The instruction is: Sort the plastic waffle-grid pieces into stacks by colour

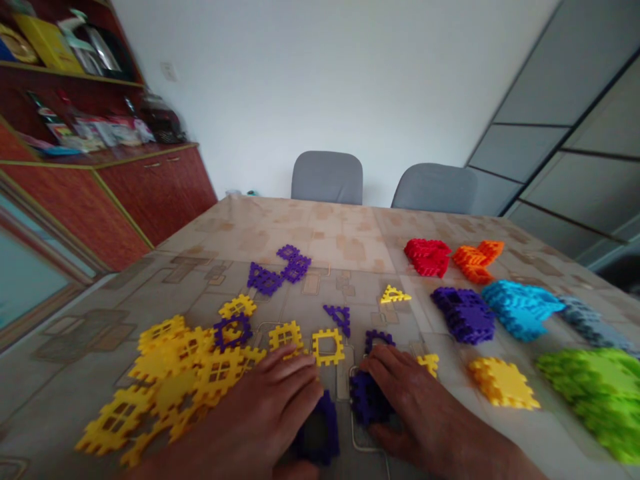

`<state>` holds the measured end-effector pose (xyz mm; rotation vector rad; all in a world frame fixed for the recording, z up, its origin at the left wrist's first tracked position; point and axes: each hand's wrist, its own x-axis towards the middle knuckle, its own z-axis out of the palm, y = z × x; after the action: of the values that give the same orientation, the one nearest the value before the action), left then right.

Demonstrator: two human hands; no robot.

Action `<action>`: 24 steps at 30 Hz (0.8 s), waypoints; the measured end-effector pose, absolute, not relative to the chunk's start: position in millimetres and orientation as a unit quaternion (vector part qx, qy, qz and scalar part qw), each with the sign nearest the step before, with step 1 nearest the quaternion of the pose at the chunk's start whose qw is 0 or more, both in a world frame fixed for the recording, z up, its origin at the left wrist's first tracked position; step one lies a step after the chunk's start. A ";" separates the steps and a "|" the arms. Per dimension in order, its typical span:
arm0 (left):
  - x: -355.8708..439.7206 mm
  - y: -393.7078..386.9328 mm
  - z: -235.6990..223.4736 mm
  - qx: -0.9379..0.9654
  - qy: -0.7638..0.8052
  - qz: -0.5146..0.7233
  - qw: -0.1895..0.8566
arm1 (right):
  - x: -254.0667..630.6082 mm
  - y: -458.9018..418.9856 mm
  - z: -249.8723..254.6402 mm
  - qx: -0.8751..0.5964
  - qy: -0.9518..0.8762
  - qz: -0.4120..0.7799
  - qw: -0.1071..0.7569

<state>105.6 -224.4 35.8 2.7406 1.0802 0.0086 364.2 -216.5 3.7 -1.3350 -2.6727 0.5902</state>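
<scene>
The left hand (273,407) is over the near middle part of the desk (225,230). Its fingers (300,377) are close together and a little bent, and they lie at the purple frame (330,427), which is partly covered by the hand. I cannot tell if they grip it or only rest on it.

The right hand (413,397) is to the right of it, with a gap between the two hands. Its fingers (387,370) are bent over the dark purple pieces (364,400), and the thumb is spread away on the near side. Whether these pieces are held firmly, I cannot tell.

One more purple piece (379,339) is just beyond the right hand. A yellow square frame (341,347) lies between the hands, a little farther, and the purple triangle (345,321) is beyond it. The yellow triangle (395,298) lies farther to the right.

On the left, there is a loose heap of yellow pieces (175,380), and a purple group (265,280) lies farther away. On the right side are the red stack (427,257), the orange stack (473,263), the purple stack (465,317), the blue pile (520,307), the yellow stack (500,383) and the green pile (595,387).
</scene>
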 end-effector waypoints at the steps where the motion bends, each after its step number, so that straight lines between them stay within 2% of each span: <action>1: 109.4 -226.4 35.1 0.927 0.362 -0.001 0.102 | 363.5 -216.6 5.2 -0.439 -0.876 0.195 0.053; 12: 102.3 -227.9 25.5 0.911 0.391 -0.012 0.131 | 362.9 -216.1 6.7 -0.445 -0.873 0.196 0.023; 20: 7.1 -166.3 28.6 0.852 0.517 0.062 0.054 | 362.4 -214.3 10.3 -0.441 -0.875 0.197 0.026; 24: -18.1 -153.1 28.6 0.869 0.474 0.081 0.112 | 361.6 -214.0 10.3 -0.448 -0.868 0.211 0.019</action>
<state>-18.1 -153.1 28.6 2.5520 1.3921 0.2382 361.6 -214.0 10.3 -1.3914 -2.6960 0.6558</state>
